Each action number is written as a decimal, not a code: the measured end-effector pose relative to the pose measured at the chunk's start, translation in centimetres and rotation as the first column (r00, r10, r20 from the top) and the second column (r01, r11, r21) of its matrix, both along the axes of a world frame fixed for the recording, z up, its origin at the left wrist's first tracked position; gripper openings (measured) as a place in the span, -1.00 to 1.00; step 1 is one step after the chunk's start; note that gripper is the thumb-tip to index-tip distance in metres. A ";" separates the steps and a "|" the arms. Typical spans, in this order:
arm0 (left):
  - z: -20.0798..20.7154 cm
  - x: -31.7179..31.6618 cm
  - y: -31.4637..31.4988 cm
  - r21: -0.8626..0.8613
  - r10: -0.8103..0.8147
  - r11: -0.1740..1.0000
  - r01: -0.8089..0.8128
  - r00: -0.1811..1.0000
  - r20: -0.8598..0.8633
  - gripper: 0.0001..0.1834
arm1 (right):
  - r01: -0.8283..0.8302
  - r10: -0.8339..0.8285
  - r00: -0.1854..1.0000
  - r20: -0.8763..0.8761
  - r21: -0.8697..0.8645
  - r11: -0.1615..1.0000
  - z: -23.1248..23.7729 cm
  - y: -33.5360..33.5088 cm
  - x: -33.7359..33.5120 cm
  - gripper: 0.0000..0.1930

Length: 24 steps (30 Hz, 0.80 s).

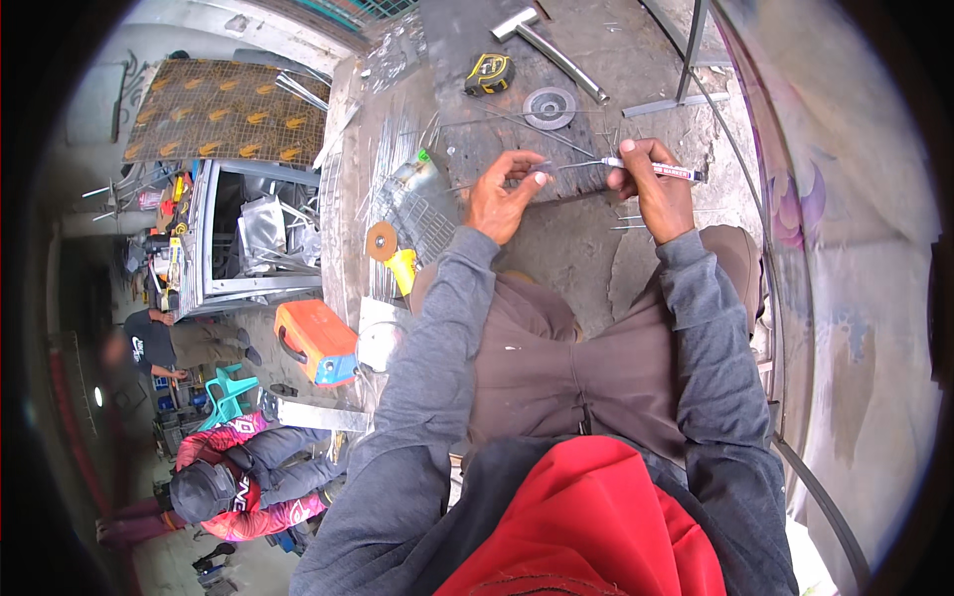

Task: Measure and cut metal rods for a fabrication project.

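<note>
Nearest the camera, grey sleeves run up from the lower edge over brown trousers to both hands on a grey, scuffed metal table (576,253). The left hand (505,194) presses its curled fingers down on a thin bright steel rod (517,177) that lies across the dark plate, pinning it; the rod runs rightward toward the other hand. The right hand (658,189) is closed around a white marker pen with a red band (661,169), held nearly level, its tip pointing left at the rod, just between the two hands. To the left of the left hand lies a yellow angle grinder with an orange disc (390,253), beside a piece of wire mesh (422,214). Farther off rest a grey round cutting disc (550,107), a yellow and black tape measure (489,74) and a steel hammer (549,45).
</note>
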State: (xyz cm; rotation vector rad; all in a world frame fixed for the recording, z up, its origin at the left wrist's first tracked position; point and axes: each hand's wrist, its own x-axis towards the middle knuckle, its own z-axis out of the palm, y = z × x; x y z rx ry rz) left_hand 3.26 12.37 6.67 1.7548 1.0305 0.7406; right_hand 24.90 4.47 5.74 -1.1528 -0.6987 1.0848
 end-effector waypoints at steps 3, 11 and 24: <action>-0.1 0.5 -1.3 -0.032 0.011 0.999 -0.010 0.999 0.036 -0.72 | -0.050 0.050 0.998 0.029 0.012 0.999 0.2 -0.5 -0.5 -0.67; 1.5 2.1 -3.4 -0.027 0.003 1.000 -0.002 1.000 0.016 -0.73 | -0.116 0.115 0.990 0.083 0.003 0.993 0.4 -0.6 -1.4 -0.69; 2.0 5.1 -7.7 -0.249 0.016 0.968 0.046 0.970 0.242 -0.74 | -0.309 0.328 0.865 -0.381 0.111 0.945 0.4 -1.4 -2.0 -0.45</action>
